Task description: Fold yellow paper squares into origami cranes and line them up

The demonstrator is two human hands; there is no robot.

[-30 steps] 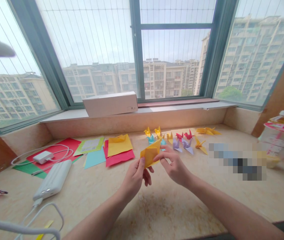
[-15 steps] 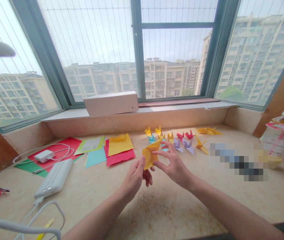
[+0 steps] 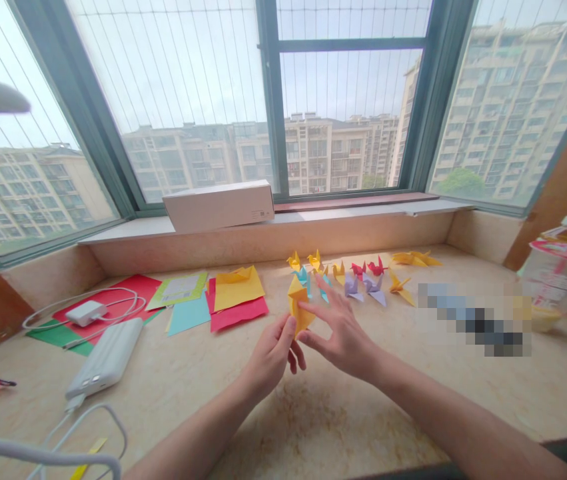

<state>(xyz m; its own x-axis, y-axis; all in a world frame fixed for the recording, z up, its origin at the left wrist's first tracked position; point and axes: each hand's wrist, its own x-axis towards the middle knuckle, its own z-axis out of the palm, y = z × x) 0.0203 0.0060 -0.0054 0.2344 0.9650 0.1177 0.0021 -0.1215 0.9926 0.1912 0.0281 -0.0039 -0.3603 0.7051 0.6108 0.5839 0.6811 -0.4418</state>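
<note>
Over the middle of the table, a partly folded yellow origami paper (image 3: 299,300) is held up with its point upward. My left hand (image 3: 274,347) is closed on its lower left edge, thumb in front and some fingers curled behind. On the right side, my right hand (image 3: 340,330) has its index finger against the paper and its thumb near the bottom, while the other fingers stretch out. Just beyond stand several small folded paper cranes in yellow, blue, red and purple, among them a purple crane (image 3: 374,288) and a yellow crane (image 3: 400,288).
Left of the hands lie yellow sheets (image 3: 238,291) over red paper, and a light blue sheet (image 3: 188,317). Further left are a white power bank (image 3: 106,357) and a charger (image 3: 86,313) with cables. A plastic cup (image 3: 556,280) stands at right; a white box (image 3: 219,207) on the sill.
The yellow paper has gone from a wider, opened shape to a narrower, upright one. My right hand's index finger has moved down and inward onto it.
</note>
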